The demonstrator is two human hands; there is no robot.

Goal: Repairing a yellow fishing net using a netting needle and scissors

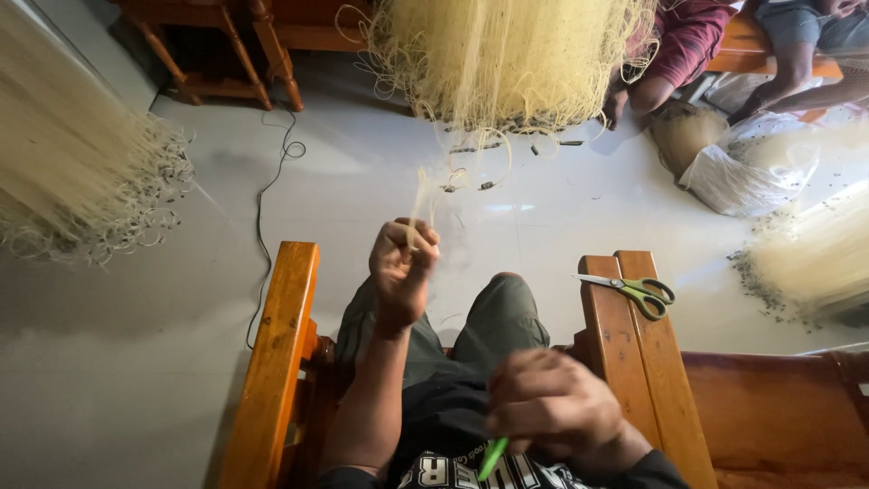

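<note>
Setting: pale tiled floor (136, 362) seen from above, with the person seated in a wooden chair whose two armrests run away from the body.
Right hand (554, 409): nearest the camera, low in front of the chest, fingers curled shut around a slim green tool (493, 457); only the tool's lower tip shows under the fist, so its kind cannot be told.
Left hand (404, 268): farther out and higher, raised over the knees, closed in a fist that pinches a thin bunch of pale net strands (422, 195).
Strand axis: the strands rise from the top of the left fist and run away from the body, up the picture, toward the hanging net (507, 59).
Key relation: the held strands lie ahead of and to the left of the right hand; the left hand is on them, the right hand is well apart from them, back near the torso.
Left armrest (272, 362): just beside the left forearm, bare.
Right armrest (634, 344): just right of the right hand, carrying green-handled scissors (634, 290) that lie crosswise, blades pointing left.
Black cord (262, 226): trails over the floor beyond the left armrest.
Net bundle: big yellowish mass hanging at top centre, small dark weights along its lower edge.
Other nets: a second mass (63, 172) at far left, a third (815, 254) at far right.
Another person (688, 45): seated at top right beyond the net.
</note>
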